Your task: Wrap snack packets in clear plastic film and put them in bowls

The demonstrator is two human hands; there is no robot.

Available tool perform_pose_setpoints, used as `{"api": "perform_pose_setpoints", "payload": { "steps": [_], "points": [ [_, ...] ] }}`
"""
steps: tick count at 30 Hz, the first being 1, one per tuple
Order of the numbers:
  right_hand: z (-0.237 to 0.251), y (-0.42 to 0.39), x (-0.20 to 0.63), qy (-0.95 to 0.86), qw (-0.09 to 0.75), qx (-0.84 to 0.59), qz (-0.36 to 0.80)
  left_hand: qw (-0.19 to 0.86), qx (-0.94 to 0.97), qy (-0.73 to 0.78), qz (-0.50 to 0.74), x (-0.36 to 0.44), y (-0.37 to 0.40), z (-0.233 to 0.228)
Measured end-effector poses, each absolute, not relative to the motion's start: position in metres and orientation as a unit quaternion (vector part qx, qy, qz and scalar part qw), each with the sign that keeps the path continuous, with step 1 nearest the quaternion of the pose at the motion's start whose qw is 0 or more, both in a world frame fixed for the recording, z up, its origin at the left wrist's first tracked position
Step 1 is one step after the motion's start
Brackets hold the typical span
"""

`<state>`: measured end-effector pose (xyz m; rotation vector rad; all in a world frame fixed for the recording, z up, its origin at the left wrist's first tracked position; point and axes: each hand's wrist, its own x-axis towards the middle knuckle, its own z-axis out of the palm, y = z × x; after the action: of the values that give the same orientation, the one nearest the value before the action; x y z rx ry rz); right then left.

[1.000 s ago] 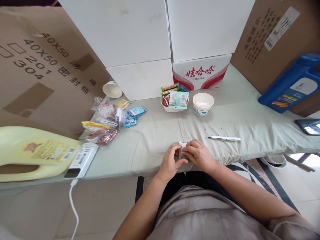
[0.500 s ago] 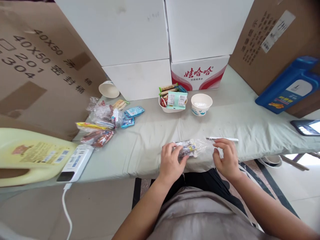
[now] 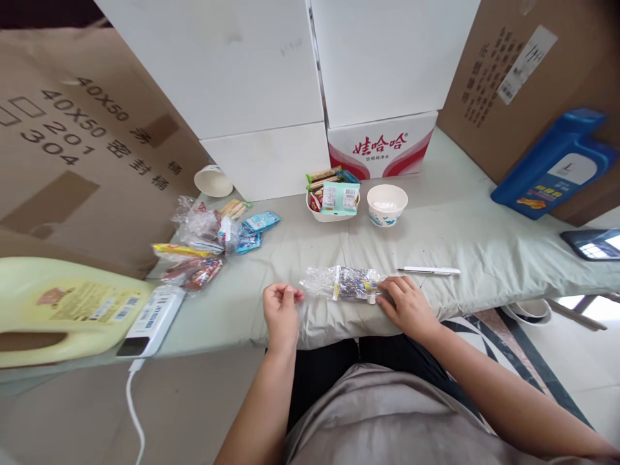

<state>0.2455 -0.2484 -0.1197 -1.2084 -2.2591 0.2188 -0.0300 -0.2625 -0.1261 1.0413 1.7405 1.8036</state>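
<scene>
A clear-wrapped dark packet (image 3: 357, 284) lies near the table's (image 3: 276, 258) front edge, its loose film (image 3: 317, 282) now pointing left instead of right, towards the left hand (image 3: 281, 316), whose fingers curl there, whether pinching I cannot tell; the right hand's (image 3: 409, 307) fingers rest slightly apart on the opposite end.

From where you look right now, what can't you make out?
In the head view:
Wrapped packet: right end partly hidden by the right hand.
Left hand: whether it pinches anything, too small to tell.
Snack bowl: contents partly covered by the mint packet.
Phone: cut off by the right edge.
</scene>
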Motion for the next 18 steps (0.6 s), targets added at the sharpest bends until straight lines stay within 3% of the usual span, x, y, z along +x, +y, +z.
{"api": "perform_pose_setpoints", "payload": {
  "steps": [4,7,10,14,18],
  "points": [
    [-0.109,-0.238,0.242,-0.852,0.281,-0.44,0.05,-0.015,0.526,0.61,0.592,-0.031,-0.283,-0.113],
    [-0.1,-0.222,0.236,-0.884,0.238,-0.398,0.058,0.011,0.752,0.487,0.444,-0.011,-0.29,-0.106],
    [-0.09,-0.206,0.231,-0.895,0.187,-0.388,0.116,0.018,0.833,0.453,0.318,0.008,-0.29,-0.113],
    [-0.08,-0.186,0.228,-0.86,0.157,-0.453,0.175,-0.012,0.817,0.506,0.276,0.019,-0.29,-0.129],
    [-0.078,-0.158,0.233,-0.77,0.169,-0.597,0.149,-0.005,0.812,0.517,0.272,0.017,-0.293,-0.131]
  ]
}}
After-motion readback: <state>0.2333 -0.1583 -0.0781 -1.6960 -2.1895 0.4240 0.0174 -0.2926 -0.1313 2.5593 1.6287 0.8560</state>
